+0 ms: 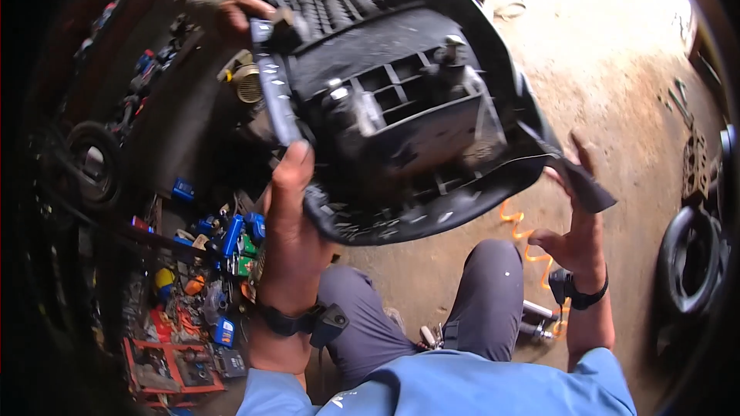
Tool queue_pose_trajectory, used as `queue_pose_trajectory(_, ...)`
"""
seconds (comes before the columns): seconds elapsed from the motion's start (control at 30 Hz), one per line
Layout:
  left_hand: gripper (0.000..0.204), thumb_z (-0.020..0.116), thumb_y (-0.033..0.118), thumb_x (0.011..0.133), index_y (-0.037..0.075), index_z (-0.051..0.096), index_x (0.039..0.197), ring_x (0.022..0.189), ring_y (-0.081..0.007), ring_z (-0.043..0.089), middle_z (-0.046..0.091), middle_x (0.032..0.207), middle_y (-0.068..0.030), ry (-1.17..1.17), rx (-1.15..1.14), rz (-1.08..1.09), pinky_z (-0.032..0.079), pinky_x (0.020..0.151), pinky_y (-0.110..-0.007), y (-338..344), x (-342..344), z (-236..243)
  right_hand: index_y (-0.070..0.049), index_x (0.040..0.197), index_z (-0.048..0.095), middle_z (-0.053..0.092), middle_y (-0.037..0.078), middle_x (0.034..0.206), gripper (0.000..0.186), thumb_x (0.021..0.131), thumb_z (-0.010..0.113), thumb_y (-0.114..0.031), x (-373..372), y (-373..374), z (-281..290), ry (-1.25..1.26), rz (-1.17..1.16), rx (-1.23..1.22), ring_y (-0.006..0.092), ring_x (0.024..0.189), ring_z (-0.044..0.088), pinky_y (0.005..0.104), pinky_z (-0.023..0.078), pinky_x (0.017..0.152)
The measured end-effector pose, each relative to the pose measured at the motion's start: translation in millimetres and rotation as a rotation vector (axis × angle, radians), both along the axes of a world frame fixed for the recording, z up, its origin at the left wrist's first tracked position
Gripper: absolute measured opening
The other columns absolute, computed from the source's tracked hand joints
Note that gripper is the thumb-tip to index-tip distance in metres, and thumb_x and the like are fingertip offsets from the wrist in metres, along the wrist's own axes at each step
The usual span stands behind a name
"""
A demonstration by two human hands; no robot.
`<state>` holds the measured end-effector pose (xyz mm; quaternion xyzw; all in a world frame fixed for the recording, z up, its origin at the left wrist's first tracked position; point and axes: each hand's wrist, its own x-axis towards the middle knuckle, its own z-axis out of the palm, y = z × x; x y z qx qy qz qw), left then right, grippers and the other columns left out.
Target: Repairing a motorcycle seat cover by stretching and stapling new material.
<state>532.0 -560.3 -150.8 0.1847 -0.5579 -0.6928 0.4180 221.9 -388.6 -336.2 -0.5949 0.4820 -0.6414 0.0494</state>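
An upturned seat (424, 131), apparently a motorcycle seat, hangs in front of me with its black ribbed plastic underside showing. Staples line its rim, and two metal posts stand up from the base. My left hand (291, 185) grips the near left rim, thumb on top and fingers hidden underneath. At the near right corner a loose flap of black cover (590, 185) sticks out. My right hand (574, 235) is beside that flap, thumb and fingers apart; whether it touches the flap is unclear. Another person's hand (237, 11) is at the far left rim.
On the left lies a clutter of boxes and parts (223, 239), with a red tray (173, 370) nearer me. An orange coiled hose (539, 250) and a metal air tool (539, 320) lie on the floor by my right leg. Tires (686, 258) lie at the right edge.
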Motion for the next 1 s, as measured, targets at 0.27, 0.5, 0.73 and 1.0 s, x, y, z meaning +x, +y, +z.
queue_pose_trajectory(0.27, 0.076, 0.050, 0.066, 0.116, 0.003, 0.050, 0.160, 0.068, -0.0089, 0.066, 0.073, 0.089, -0.0033, -0.110, -0.177, 0.185, 0.051, 0.057, -0.027, 9, 3, 32, 0.008, 0.151, 0.061, 0.063, 0.024, 0.156, 0.104, 0.093, 0.080, -0.076, -4, -89, 127, -0.137, 0.209, -0.305, 0.0336, 0.143, 0.061, 0.0497, 0.046, 0.122)
queue_pose_trajectory(0.5, 0.109, 0.050, 0.088, 0.103, 0.004, 0.041, 0.172, 0.121, -0.0142, 0.070, 0.068, 0.143, -0.0098, -0.214, -0.538, 0.244, 0.058, 0.101, -0.033, -28, 27, 39, 0.006, 0.139, 0.069, 0.070, 0.021, 0.140, 0.078, 0.104, 0.071, -0.064, 21, -105, 172, -0.197, 0.251, -0.390, 0.0310, 0.140, 0.062, 0.0481, 0.048, 0.119)
queue_pose_trajectory(0.73, 0.159, 0.066, 0.103, 0.068, 0.002, 0.013, 0.179, 0.160, -0.0336, 0.047, 0.039, 0.177, -0.0226, -0.280, -0.418, 0.117, 0.037, 0.134, -0.052, -18, 47, 5, 0.007, 0.123, 0.069, 0.069, 0.019, 0.126, 0.083, 0.106, 0.062, -0.074, 58, -93, 157, -0.146, 0.141, -0.326, 0.0283, 0.117, 0.065, 0.0433, 0.051, 0.103)
queue_pose_trajectory(1.0, 0.097, 0.058, 0.009, 0.089, -0.004, 0.020, 0.178, 0.157, -0.0296, 0.049, 0.045, 0.172, -0.0191, -0.184, 0.126, 0.216, 0.033, 0.134, -0.044, 2, 85, -91, 0.001, 0.131, 0.073, 0.065, 0.018, 0.142, 0.057, 0.107, 0.072, -0.051, 111, -57, 20, -0.422, 0.358, 0.086, 0.0252, 0.126, 0.065, 0.0406, 0.053, 0.104)
